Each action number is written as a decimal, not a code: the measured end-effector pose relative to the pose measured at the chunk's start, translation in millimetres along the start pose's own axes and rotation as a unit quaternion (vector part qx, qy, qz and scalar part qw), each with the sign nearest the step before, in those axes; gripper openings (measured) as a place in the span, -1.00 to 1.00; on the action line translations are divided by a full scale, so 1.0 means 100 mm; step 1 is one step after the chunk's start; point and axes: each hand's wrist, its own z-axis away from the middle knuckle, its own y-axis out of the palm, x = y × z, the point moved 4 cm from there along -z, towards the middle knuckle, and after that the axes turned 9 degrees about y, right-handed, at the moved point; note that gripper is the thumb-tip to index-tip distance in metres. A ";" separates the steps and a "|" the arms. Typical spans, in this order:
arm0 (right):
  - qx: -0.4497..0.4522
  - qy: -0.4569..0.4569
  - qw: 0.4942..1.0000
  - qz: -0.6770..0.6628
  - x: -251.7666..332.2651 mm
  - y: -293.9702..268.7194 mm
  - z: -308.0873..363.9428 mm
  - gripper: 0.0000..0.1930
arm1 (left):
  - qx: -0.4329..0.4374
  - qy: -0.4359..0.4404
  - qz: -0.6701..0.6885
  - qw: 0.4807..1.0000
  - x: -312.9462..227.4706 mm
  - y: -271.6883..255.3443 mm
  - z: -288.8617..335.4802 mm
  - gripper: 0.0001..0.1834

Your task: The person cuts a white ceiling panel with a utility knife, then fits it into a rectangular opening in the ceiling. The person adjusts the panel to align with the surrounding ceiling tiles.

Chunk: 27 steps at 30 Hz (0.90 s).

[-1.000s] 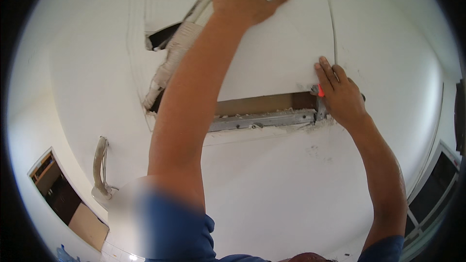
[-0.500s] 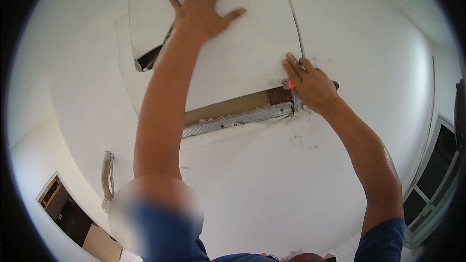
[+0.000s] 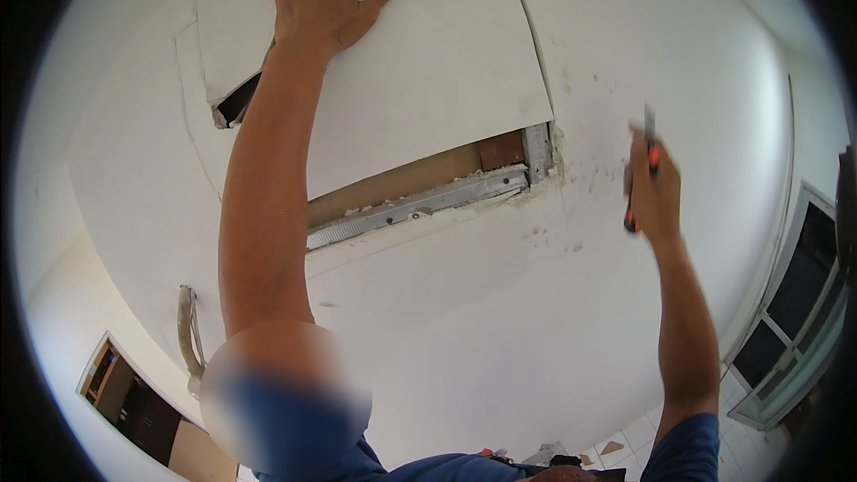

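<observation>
My left hand (image 3: 320, 7) lies flat with fingers spread on a white board panel (image 3: 420, 62), high in front of me. Apart from the panel, at the right, my right hand (image 3: 661, 192) is closed round a red and black utility knife (image 3: 631, 220). Its blade, blurred, points up. Below the panel's lower edge shows a gap with a grey metal profile (image 3: 428, 207) along it. A short upright metal piece (image 3: 538, 153) stands at the gap's right end. At the panel's lower left corner is a dark cutout (image 3: 236, 105).
A pale bent pipe or cable bundle (image 3: 186, 326) sticks out of the white surface at left. Lower left there is a doorway (image 3: 134, 402); a framed glass door (image 3: 786, 312) stands at right. Debris (image 3: 546, 455) lies at the bottom.
My right hand has left the panel's lower right corner and moved right with the utility knife, now in plain view. My left hand still presses the panel; the view has shifted slightly.
</observation>
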 end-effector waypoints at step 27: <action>0.136 0.224 0.900 0.349 -2.81 -1.22 3.49 -0.57 | -0.210 0.041 0.061 0.975 0.25 0.40 -0.12 -0.17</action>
